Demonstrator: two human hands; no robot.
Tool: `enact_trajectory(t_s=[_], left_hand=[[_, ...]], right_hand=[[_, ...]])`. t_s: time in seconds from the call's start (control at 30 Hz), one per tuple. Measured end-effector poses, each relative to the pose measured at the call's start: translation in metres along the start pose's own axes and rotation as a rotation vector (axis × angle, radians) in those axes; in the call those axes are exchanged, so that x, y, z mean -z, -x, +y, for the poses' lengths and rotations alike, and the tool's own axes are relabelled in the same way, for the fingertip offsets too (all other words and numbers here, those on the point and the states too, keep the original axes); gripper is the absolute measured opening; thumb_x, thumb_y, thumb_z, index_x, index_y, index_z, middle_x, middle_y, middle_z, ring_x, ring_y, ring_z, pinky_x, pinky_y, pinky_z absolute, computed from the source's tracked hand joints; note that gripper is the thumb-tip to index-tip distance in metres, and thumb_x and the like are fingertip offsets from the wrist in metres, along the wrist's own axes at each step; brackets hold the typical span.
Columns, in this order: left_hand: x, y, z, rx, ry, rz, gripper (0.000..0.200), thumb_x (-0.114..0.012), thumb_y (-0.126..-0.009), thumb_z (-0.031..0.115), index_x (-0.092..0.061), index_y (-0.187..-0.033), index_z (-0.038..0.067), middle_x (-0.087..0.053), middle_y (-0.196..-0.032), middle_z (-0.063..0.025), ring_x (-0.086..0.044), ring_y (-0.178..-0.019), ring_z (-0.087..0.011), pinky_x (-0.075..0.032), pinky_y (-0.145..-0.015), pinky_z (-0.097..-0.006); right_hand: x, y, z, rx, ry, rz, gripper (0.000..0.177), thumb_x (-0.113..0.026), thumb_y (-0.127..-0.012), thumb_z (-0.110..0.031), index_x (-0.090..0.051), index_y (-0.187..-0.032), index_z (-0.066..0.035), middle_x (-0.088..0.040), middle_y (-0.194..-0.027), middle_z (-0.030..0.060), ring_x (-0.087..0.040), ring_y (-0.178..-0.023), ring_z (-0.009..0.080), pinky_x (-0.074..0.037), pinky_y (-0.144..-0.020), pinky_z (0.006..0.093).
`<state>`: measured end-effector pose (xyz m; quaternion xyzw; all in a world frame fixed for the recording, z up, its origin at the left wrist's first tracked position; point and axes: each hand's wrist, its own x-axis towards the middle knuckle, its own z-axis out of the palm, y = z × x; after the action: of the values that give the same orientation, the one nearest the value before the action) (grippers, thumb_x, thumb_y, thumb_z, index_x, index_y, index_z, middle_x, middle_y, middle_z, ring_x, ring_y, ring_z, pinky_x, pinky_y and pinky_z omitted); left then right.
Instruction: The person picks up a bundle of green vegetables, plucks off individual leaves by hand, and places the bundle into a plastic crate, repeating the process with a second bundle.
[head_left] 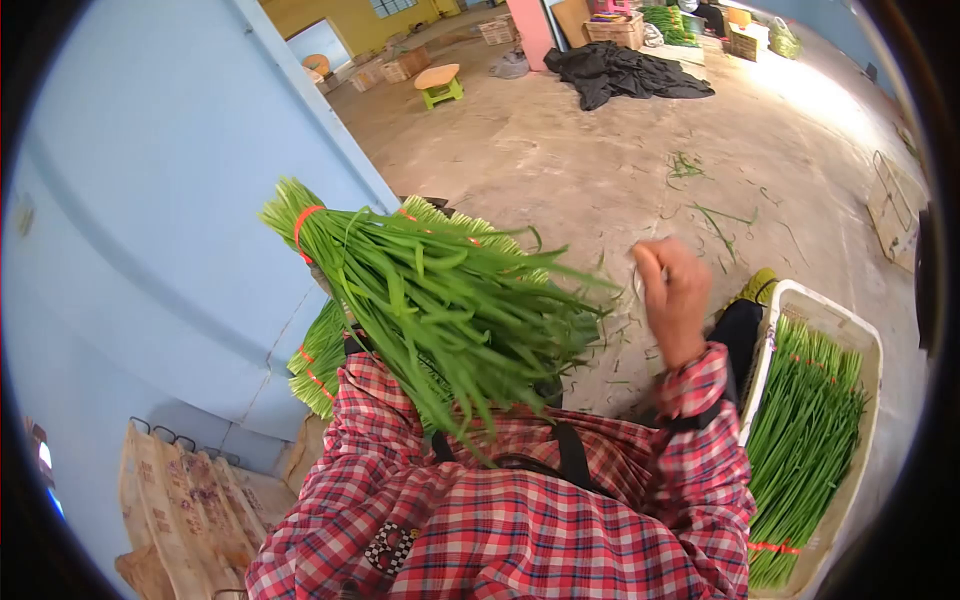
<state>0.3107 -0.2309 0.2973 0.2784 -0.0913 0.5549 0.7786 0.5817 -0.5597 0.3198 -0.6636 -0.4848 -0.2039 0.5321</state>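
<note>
A large bunch of long green leafy stalks, tied near its pale end with a red band, lies across the front of my body. My left hand is mostly hidden beneath the bunch near the band, closed around it. Raised to the right of the leaf tips, my right hand is slightly blurred, its fingers curled together; anything between them is too small to make out. More banded bunches show below and behind the held one.
At the right stands a white crate of banded stalks. A blue wall rises at the left. Loose leaves litter the floor. Farther off are a black cloth and a small stool.
</note>
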Motion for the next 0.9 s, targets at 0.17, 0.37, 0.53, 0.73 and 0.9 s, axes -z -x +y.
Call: enact_trajectory(t_s=[0.17, 0.37, 0.53, 0.73, 0.9], left_hand=[[-0.002, 0.009, 0.005, 0.017, -0.017, 0.024, 0.060, -0.064, -0.080, 0.043, -0.053, -0.125, 0.004, -0.060, -0.121, -0.0130, -0.059, -0.109, -0.0294, -0.048, -0.096, -0.0467], [-0.018, 0.020, -0.029, 0.262, -0.070, -0.076, 0.062, -0.064, -0.079, 0.045, -0.053, -0.124, 0.004, -0.059, -0.121, -0.0135, -0.059, -0.109, -0.0300, -0.048, -0.097, -0.0445], [-0.036, 0.026, -0.042, 0.291, -0.151, -0.129, 0.060, -0.062, -0.079, 0.049, -0.056, -0.121, 0.007, -0.062, -0.114, -0.0127, -0.059, -0.106, -0.0289, -0.046, -0.096, -0.0466], [-0.041, 0.028, -0.046, 0.226, -0.056, -0.006, 0.063, -0.063, -0.078, 0.048, -0.054, -0.124, 0.005, -0.061, -0.116, -0.0139, -0.060, -0.105, -0.0307, -0.049, -0.093, -0.0468], [-0.044, 0.025, -0.038, 0.139, -0.017, 0.021, 0.050, -0.055, -0.087, 0.045, -0.057, -0.121, 0.009, -0.060, -0.119, -0.0099, -0.058, -0.107, -0.0291, -0.045, -0.097, -0.0453]], right_hand=[[-0.013, -0.015, 0.013, 0.116, 0.275, -0.008, 0.030, -0.063, -0.078, -0.003, -0.063, -0.108, -0.007, -0.065, -0.094, 0.0145, -0.062, -0.087, 0.0319, -0.051, -0.076, 0.0389], [-0.061, -0.022, -0.107, 0.369, -0.093, -0.307, 0.022, -0.063, -0.078, -0.009, -0.062, -0.100, -0.011, -0.052, -0.075, 0.0069, -0.059, -0.067, 0.0256, -0.049, -0.057, 0.0378], [-0.092, 0.001, -0.092, 0.398, 0.026, -0.364, 0.012, -0.064, -0.074, -0.012, -0.057, -0.083, -0.010, -0.051, -0.074, 0.0054, -0.059, -0.072, 0.0241, -0.049, -0.060, 0.0365], [-0.079, 0.004, -0.088, 0.392, -0.179, -0.259, 0.010, -0.063, -0.075, -0.009, -0.060, -0.084, -0.009, -0.050, -0.068, 0.0058, -0.057, -0.067, 0.0241, -0.047, -0.057, 0.0374], [-0.036, -0.021, -0.051, 0.085, -0.390, 0.128, 0.013, -0.054, -0.089, -0.007, -0.067, -0.089, -0.003, -0.058, -0.070, 0.0084, -0.053, -0.060, 0.0169, -0.043, -0.055, 0.0309]])
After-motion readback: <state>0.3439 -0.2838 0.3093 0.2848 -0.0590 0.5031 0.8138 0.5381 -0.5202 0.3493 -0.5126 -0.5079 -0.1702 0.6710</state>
